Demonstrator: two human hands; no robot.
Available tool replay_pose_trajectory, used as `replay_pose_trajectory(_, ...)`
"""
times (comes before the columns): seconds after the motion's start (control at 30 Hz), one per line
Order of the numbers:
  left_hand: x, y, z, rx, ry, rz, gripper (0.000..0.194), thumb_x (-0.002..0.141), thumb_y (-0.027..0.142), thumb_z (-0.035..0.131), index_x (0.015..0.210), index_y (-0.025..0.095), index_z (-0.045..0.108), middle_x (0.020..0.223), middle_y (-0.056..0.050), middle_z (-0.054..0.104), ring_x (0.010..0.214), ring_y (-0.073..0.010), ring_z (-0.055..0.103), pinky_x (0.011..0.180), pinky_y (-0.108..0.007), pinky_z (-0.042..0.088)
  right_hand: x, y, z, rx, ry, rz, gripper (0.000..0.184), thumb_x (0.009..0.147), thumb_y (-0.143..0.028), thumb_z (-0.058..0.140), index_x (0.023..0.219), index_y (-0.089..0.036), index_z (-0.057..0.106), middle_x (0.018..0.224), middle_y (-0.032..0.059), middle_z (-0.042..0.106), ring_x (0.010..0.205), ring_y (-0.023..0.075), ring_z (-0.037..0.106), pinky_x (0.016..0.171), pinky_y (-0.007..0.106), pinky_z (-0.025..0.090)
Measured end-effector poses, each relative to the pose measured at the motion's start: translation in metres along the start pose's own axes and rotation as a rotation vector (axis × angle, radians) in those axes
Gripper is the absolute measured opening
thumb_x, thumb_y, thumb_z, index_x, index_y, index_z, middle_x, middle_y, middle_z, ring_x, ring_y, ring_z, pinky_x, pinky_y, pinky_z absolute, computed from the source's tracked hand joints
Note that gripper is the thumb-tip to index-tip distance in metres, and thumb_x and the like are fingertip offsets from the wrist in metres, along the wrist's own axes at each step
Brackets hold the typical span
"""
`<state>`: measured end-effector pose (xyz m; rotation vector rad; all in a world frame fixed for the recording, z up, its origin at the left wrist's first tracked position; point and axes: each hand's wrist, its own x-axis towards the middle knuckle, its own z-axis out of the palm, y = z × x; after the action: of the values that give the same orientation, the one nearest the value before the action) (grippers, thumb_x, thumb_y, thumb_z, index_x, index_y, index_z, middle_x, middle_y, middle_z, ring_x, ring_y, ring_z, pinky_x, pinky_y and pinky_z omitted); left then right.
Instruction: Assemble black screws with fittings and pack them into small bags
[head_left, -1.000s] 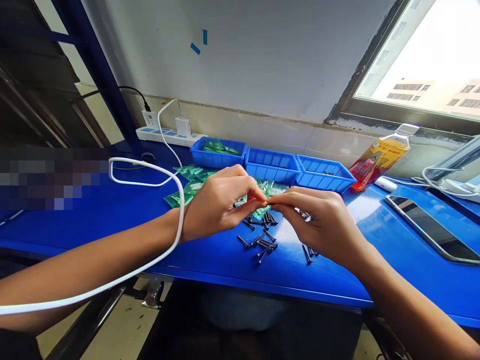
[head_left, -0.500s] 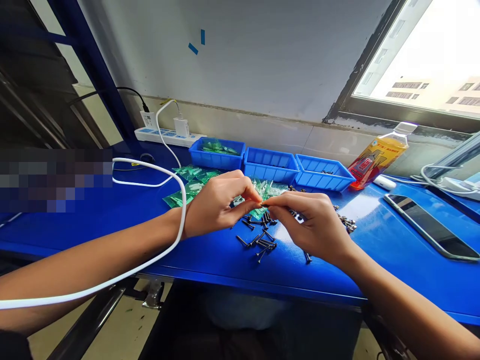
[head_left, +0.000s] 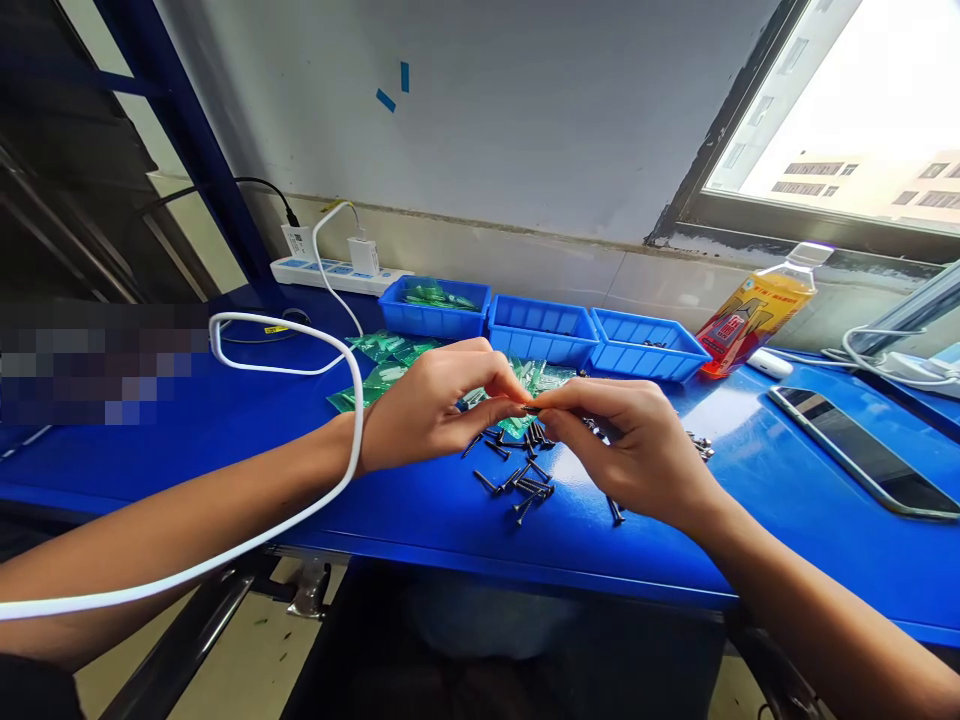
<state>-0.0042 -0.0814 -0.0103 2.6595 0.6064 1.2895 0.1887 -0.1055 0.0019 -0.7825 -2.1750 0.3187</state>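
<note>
Both hands meet above the blue bench (head_left: 750, 540). My left hand (head_left: 431, 405) pinches with thumb and forefinger, and my right hand (head_left: 630, 445) pinches from the other side; a small dark screw (head_left: 531, 409) shows between the fingertips. Under them lies a loose pile of black screws (head_left: 525, 480). Small green plastic bags (head_left: 382, 375) are scattered just behind the hands. A white cable (head_left: 300, 340) loops over my left forearm.
Three blue trays (head_left: 541, 330) stand in a row at the back; the left one holds green bags. A yellow bottle (head_left: 754, 310), a phone (head_left: 855, 455) and a white power strip (head_left: 337, 270) also sit on the bench. A window is at the right.
The hands have stayed together over the screws, with only small shifts of the fingers. The cable loop on the bench has slid slightly left.
</note>
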Motion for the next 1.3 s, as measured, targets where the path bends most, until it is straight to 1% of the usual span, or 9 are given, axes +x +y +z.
replay_pose_trajectory(0.27, 0.000, 0.000, -0.001, -0.082, -0.024, -0.074, 0.004, 0.083, 0.016, 0.058, 0.080, 0.015, 0.061, 0.067, 0.000, 0.062, 0.064, -0.0092, 0.058, 0.057, -0.018, 0.046, -0.001, -0.001, -0.003, -0.049, -0.033, -0.027, 0.017, 0.081, -0.011, 0.054, 0.080, -0.014, 0.071, 0.063, 0.0012, 0.066, 0.053, 0.0070, 0.054, 0.052, 0.018, 0.040)
replay_pose_trajectory(0.43, 0.000, -0.001, -0.001, -0.098, -0.039, -0.075, 0.002, 0.081, 0.017, 0.060, 0.080, 0.016, 0.061, 0.069, -0.001, 0.063, 0.065, -0.0100, 0.059, 0.058, -0.019, 0.047, -0.002, -0.001, -0.002, -0.072, -0.027, -0.053, 0.017, 0.081, -0.011, 0.055, 0.079, -0.016, 0.071, 0.062, -0.0005, 0.065, 0.051, 0.0064, 0.052, 0.050, 0.018, 0.039)
replay_pose_trajectory(0.53, 0.000, 0.000, -0.001, -0.092, -0.054, -0.070, 0.002, 0.082, 0.017, 0.059, 0.081, 0.016, 0.061, 0.069, 0.000, 0.064, 0.066, -0.0101, 0.059, 0.060, -0.020, 0.047, -0.002, -0.001, -0.002, -0.078, -0.024, -0.080, 0.016, 0.081, -0.010, 0.056, 0.079, -0.016, 0.070, 0.062, -0.0008, 0.064, 0.052, 0.0058, 0.051, 0.051, 0.017, 0.039)
replay_pose_trajectory(0.77, -0.001, -0.001, -0.001, 0.015, -0.083, -0.021, 0.007, 0.084, 0.017, 0.055, 0.079, 0.017, 0.061, 0.070, -0.001, 0.066, 0.068, -0.0113, 0.059, 0.069, -0.024, 0.047, -0.004, 0.002, 0.000, -0.097, -0.018, -0.108, 0.016, 0.081, -0.010, 0.056, 0.081, -0.017, 0.070, 0.061, -0.0010, 0.064, 0.052, 0.0060, 0.052, 0.051, 0.017, 0.040)
replay_pose_trajectory(0.93, -0.001, -0.004, -0.001, 0.057, -0.083, 0.041, 0.006, 0.082, 0.015, 0.056, 0.079, 0.017, 0.060, 0.072, 0.000, 0.067, 0.069, -0.0121, 0.060, 0.076, -0.029, 0.046, -0.004, 0.003, 0.003, -0.081, -0.012, -0.079, 0.017, 0.081, -0.010, 0.056, 0.080, -0.017, 0.071, 0.063, -0.0009, 0.067, 0.050, 0.0059, 0.053, 0.048, 0.017, 0.039)
replay_pose_trajectory(1.1, -0.002, -0.006, -0.001, 0.073, -0.099, 0.051, 0.007, 0.084, 0.015, 0.055, 0.080, 0.017, 0.060, 0.074, -0.001, 0.068, 0.071, -0.0125, 0.061, 0.081, -0.030, 0.046, -0.005, 0.003, 0.006, -0.076, 0.003, -0.029, 0.017, 0.080, -0.011, 0.056, 0.079, -0.017, 0.071, 0.060, -0.0012, 0.067, 0.045, 0.0053, 0.050, 0.045, 0.017, 0.037)
replay_pose_trajectory(1.3, -0.004, -0.007, 0.001, 0.069, -0.101, 0.060, 0.006, 0.084, 0.013, 0.055, 0.081, 0.015, 0.059, 0.070, 0.000, 0.068, 0.063, -0.0106, 0.061, 0.086, -0.031, 0.044, -0.005, 0.002, 0.008, -0.029, -0.006, 0.052, 0.019, 0.078, -0.010, 0.053, 0.076, -0.015, 0.072, 0.057, -0.0006, 0.066, 0.046, 0.0056, 0.052, 0.045, 0.016, 0.037)
